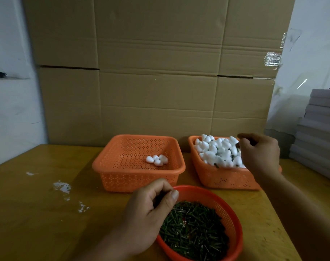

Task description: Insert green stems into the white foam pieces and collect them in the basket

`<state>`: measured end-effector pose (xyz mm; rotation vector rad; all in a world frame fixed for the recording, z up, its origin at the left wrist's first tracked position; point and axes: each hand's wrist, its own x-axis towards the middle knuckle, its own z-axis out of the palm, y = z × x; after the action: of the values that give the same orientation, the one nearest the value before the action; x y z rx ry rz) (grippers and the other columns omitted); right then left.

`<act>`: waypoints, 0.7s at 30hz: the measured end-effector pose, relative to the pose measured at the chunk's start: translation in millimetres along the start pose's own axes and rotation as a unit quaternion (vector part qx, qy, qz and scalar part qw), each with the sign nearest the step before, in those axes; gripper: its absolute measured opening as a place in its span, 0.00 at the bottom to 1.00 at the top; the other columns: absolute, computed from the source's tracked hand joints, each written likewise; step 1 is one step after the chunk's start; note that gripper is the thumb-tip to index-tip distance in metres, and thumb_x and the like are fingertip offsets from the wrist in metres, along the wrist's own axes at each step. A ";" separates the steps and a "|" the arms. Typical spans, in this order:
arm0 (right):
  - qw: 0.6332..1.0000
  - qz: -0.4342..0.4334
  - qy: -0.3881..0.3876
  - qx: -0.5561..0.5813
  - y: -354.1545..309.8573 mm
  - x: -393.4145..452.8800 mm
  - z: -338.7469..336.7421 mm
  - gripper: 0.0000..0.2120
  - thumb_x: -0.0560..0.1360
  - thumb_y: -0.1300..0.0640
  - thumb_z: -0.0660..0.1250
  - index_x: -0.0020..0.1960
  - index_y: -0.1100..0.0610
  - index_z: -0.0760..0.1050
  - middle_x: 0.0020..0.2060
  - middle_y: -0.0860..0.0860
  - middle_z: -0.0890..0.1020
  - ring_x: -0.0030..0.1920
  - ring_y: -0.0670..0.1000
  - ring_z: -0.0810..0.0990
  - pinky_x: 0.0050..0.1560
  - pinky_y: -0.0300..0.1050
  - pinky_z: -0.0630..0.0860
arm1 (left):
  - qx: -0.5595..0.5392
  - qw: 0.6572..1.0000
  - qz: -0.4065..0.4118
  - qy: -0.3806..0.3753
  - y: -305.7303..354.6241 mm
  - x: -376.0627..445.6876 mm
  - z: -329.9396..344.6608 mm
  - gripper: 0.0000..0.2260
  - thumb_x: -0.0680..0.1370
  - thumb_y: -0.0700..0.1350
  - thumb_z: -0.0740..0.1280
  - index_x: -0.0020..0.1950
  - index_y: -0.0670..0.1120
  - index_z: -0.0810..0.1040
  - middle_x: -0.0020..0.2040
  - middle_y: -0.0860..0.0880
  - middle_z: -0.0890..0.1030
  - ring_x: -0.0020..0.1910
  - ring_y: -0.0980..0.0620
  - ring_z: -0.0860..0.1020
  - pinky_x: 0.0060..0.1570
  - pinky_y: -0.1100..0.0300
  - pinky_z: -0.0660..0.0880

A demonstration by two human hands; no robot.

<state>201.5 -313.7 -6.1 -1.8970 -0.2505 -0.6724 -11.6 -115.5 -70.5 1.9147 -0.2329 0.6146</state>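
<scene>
From above, a round red basket (233,221) of green stems (196,232) sits nearest. The left hand (151,210) hovers over it, fingers curled; whether it holds anything cannot be told. Beyond the red basket, the right hand (260,153), fingers curled, content unclear, reaches over an orange basket (222,178) heaped with white foam pieces (216,149); left of it, another orange basket (122,174) holds a few.

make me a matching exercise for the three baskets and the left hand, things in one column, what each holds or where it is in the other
Things:
1. left basket
2. right basket
3. round basket
4. left hand

States:
a. heaped with white foam pieces
b. full of green stems
c. holds only a few foam pieces
d. over the near rim of the stem basket, fingers curled

Pairs: 1-c, 2-a, 3-b, 4-d
</scene>
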 end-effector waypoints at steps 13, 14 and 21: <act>0.969 -0.071 -0.211 0.107 -36.8 -110.9 -21.4 0.18 0.75 0.69 0.64 0.48 0.47 0.84 0.37 0.43 0.86 0.28 0.38 0.78 0.27 0.29 0.70 | 0.025 0.996 -0.005 0.085 4.4 12.0 -14.5 0.22 0.78 0.59 0.63 0.31 0.46 0.70 0.24 0.53 0.69 0.24 0.58 0.66 0.25 0.63 0.64; 0.966 -0.083 -0.234 0.074 -33.6 -114.5 -19.5 0.17 0.75 0.68 0.65 0.50 0.48 0.85 0.37 0.42 0.86 0.30 0.37 0.79 0.29 0.29 0.70 | 0.045 0.994 -0.009 0.095 4.1 17.5 -19.7 0.19 0.78 0.56 0.64 0.31 0.48 0.71 0.24 0.54 0.71 0.24 0.59 0.67 0.24 0.66 0.65; 0.950 -0.176 -0.253 -0.057 -38.4 -131.5 -14.4 0.13 0.71 0.48 0.66 0.54 0.40 0.81 0.38 0.33 0.82 0.44 0.39 0.81 0.44 0.45 0.79 | 0.213 0.967 -0.090 0.104 -29.7 104.2 -61.2 0.08 0.81 0.40 0.67 0.43 0.51 0.75 0.36 0.51 0.79 0.32 0.53 0.76 0.33 0.57 0.72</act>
<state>71.1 -293.2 -45.4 -2.1362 -0.9116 -0.4207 70.6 -35.8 -21.8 2.2283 0.2250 0.7814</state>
